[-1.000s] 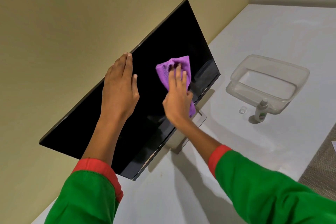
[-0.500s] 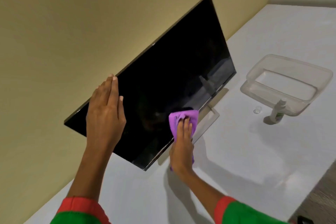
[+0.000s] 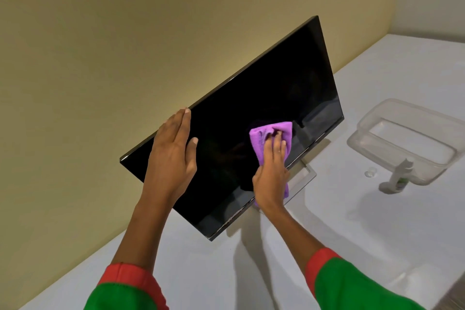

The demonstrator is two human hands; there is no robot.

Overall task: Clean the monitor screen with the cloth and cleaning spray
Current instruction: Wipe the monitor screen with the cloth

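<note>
Pressing a purple cloth (image 3: 273, 137) flat against the lower middle of the black monitor screen (image 3: 264, 98) with the right hand (image 3: 273, 173), fingers straight and laid over the bunched fabric, a fold trailing below the wrist. Steadying the left part of the panel with the left hand (image 3: 173, 156), fingers straight and together, fingertips reaching the top edge, palm seemingly on the glass, though contact is hard to judge. Leaning across the centre of the frame, the monitor standing on a white table (image 3: 377, 234) in front of a yellow wall (image 3: 100, 58). Standing at the right edge, beside a clear plastic tub (image 3: 412, 118), a small blurred spray bottle (image 3: 401, 175), with a tiny clear cap (image 3: 370, 173) lying just left of it.
</note>
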